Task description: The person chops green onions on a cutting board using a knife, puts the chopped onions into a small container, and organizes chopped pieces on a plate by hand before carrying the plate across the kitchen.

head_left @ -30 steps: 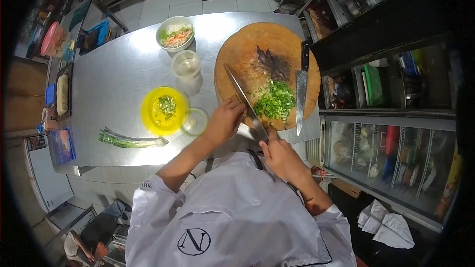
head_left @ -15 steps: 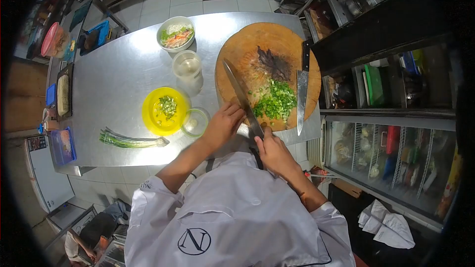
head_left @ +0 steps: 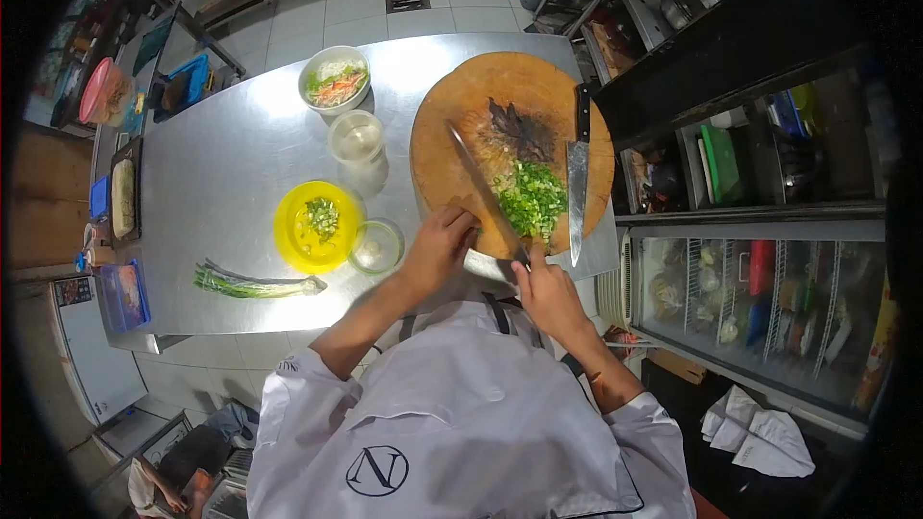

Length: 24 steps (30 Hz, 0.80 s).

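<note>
My right hand [head_left: 552, 296] is closed round the handle of a long kitchen knife [head_left: 484, 185]. Its blade slants across the round wooden chopping board [head_left: 440, 125], beside a heap of chopped spring onion [head_left: 532, 202]. Curled fingers of my left hand [head_left: 440, 248] rest at the board's near left edge, close to the blade; what they hold, if anything, is hidden. Dark purplish leaves [head_left: 521, 132] lie beyond the heap. A second knife [head_left: 577, 194], black-handled, lies along the board's right side.
On the steel table [head_left: 212, 173], left of the board, stand a bowl of shredded vegetables [head_left: 335, 82], a clear tub [head_left: 356, 137], a yellow plate [head_left: 286, 242] with chopped onion and a small glass bowl [head_left: 376, 246]. Whole spring onions [head_left: 255, 281] lie nearer. A glass-door fridge [head_left: 750, 308] stands right.
The knife and my right hand have shifted slightly right over the board, nearer the chopped heap. My left hand stays by the board's edge. The whole view has moved a little.
</note>
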Each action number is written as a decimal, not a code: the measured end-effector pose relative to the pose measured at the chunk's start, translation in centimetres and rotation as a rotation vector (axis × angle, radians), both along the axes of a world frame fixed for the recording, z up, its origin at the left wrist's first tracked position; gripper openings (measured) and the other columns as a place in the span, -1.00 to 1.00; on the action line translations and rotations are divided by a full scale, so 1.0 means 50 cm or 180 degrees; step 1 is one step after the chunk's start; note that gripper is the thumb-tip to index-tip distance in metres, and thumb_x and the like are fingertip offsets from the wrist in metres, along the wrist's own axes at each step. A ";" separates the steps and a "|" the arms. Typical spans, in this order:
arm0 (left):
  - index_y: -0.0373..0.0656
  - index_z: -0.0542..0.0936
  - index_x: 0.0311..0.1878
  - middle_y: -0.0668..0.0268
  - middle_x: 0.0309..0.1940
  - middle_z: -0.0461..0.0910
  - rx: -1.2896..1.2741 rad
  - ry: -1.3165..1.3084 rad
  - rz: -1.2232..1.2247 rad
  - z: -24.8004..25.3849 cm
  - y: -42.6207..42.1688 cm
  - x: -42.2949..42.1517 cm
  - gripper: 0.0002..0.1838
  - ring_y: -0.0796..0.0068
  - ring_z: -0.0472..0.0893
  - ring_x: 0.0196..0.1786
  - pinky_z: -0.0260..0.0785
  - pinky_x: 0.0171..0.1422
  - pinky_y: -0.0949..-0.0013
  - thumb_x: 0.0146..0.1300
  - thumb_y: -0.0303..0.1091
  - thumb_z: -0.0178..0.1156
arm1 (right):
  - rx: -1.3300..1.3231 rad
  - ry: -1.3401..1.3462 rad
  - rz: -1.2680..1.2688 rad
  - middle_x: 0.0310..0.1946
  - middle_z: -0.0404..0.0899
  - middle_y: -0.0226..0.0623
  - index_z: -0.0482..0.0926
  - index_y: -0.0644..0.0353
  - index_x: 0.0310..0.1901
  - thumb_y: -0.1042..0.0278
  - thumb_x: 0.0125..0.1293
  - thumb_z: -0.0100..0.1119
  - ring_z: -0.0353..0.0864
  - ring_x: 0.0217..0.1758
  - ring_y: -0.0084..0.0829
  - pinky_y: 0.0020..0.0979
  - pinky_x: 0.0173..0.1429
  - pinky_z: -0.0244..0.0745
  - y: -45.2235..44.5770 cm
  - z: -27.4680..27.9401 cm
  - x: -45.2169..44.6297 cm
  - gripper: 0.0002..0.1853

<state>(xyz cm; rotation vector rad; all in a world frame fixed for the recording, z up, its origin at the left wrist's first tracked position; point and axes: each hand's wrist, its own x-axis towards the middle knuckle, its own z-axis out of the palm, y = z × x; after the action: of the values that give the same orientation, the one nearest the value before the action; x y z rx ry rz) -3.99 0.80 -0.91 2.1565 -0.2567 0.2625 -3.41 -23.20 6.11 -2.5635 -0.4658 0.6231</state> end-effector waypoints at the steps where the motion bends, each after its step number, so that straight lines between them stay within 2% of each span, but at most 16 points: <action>1: -0.21 0.69 0.03 0.07 0.00 0.67 -0.0215 0.0115 0.0023 -0.002 -0.008 0.006 -0.77 -0.09 0.66 0.10 0.59 0.16 -0.03 0.33 -0.57 0.41 | -0.0009 -0.0042 -0.0078 -0.41 0.71 0.38 0.35 0.51 0.29 0.19 0.74 0.06 0.74 -0.28 0.49 0.36 -0.13 0.62 -0.003 0.002 0.005 -0.55; 4: -0.23 0.68 0.03 0.03 -0.01 0.66 -0.0021 0.0215 0.0002 0.002 -0.020 0.024 -0.79 -0.15 0.65 0.09 0.58 0.15 -0.05 0.36 -0.55 0.39 | -0.0103 -0.0080 -0.0027 -0.43 0.72 0.34 0.37 0.50 0.28 0.19 0.74 0.06 0.75 -0.27 0.48 0.36 -0.13 0.62 -0.006 0.022 0.010 -0.56; 8: -0.28 0.68 -0.01 0.05 -0.05 0.65 0.0355 0.0071 0.0012 0.001 -0.027 0.032 -0.82 -0.09 0.60 0.09 0.54 0.22 -0.01 0.35 -0.51 0.36 | -0.0214 -0.0026 0.0049 -0.43 0.71 0.34 0.38 0.49 0.27 0.19 0.74 0.05 0.75 -0.28 0.46 0.35 -0.13 0.63 0.005 0.054 -0.010 -0.57; 10: -0.24 0.69 0.00 0.06 0.01 0.64 0.0788 -0.0191 -0.0086 0.007 -0.022 0.034 -0.79 -0.10 0.58 0.11 0.54 0.24 0.01 0.31 -0.55 0.39 | -0.0264 0.0157 0.0059 -0.42 0.71 0.36 0.38 0.48 0.28 0.20 0.75 0.04 0.76 -0.26 0.46 0.35 -0.11 0.64 0.005 0.056 -0.016 -0.58; 13: -0.21 0.70 0.02 0.09 0.05 0.64 0.0944 -0.0043 -0.0234 0.009 -0.018 0.038 -0.72 -0.05 0.55 0.13 0.52 0.29 0.06 0.23 -0.56 0.40 | -0.0313 0.0174 0.0206 -0.41 0.71 0.37 0.39 0.51 0.23 0.22 0.75 0.04 0.76 -0.25 0.46 0.35 -0.11 0.64 0.001 0.092 -0.019 -0.59; 17: -0.20 0.69 0.05 0.08 0.07 0.63 0.0850 -0.0173 -0.0237 0.004 -0.016 0.042 -0.66 -0.06 0.56 0.16 0.52 0.31 0.04 0.17 -0.56 0.40 | -0.0233 0.0289 0.0196 -0.41 0.70 0.38 0.39 0.53 0.16 0.24 0.75 0.03 0.76 -0.23 0.46 0.34 -0.08 0.64 0.004 0.080 -0.027 -0.62; 19: -0.21 0.67 0.08 0.10 -0.01 0.63 0.0938 -0.0130 -0.0365 0.008 -0.012 0.043 -0.76 0.01 0.57 0.11 0.51 0.30 0.06 0.37 -0.49 0.33 | 0.0024 0.0211 0.0141 -0.42 0.69 0.42 0.38 0.56 0.13 0.26 0.75 0.03 0.75 -0.22 0.48 0.34 -0.06 0.64 0.010 0.023 -0.032 -0.62; 20: -0.21 0.67 0.08 0.10 -0.01 0.63 0.0930 -0.0127 -0.0367 0.004 -0.012 0.043 -0.76 0.01 0.57 0.11 0.51 0.30 0.06 0.37 -0.49 0.33 | 0.0016 0.0214 0.0139 -0.42 0.69 0.42 0.38 0.56 0.13 0.26 0.75 0.03 0.75 -0.22 0.48 0.34 -0.06 0.64 0.010 0.012 -0.028 -0.62; 22: -0.21 0.65 0.05 0.06 0.08 0.63 0.0877 -0.0044 -0.0413 -0.007 -0.011 0.040 -0.70 -0.09 0.59 0.14 0.53 0.29 0.00 0.23 -0.55 0.37 | 0.0023 0.0219 0.0110 -0.41 0.69 0.44 0.37 0.58 0.16 0.27 0.74 0.03 0.74 -0.21 0.50 0.35 -0.03 0.63 0.020 0.009 -0.010 -0.61; 24: -0.22 0.65 0.04 0.05 0.06 0.64 0.0826 -0.0026 -0.0378 -0.012 -0.011 0.040 -0.73 -0.10 0.60 0.13 0.54 0.28 -0.01 0.27 -0.54 0.36 | 0.0036 0.0268 0.0145 -0.41 0.69 0.44 0.37 0.59 0.16 0.27 0.74 0.03 0.74 -0.22 0.50 0.35 -0.04 0.63 0.010 0.058 -0.008 -0.61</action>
<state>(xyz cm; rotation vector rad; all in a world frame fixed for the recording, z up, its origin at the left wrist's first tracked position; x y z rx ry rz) -2.00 0.27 -1.51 2.3853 -0.4429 0.1776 -3.80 -22.69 9.02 -2.5111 -0.4987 0.7391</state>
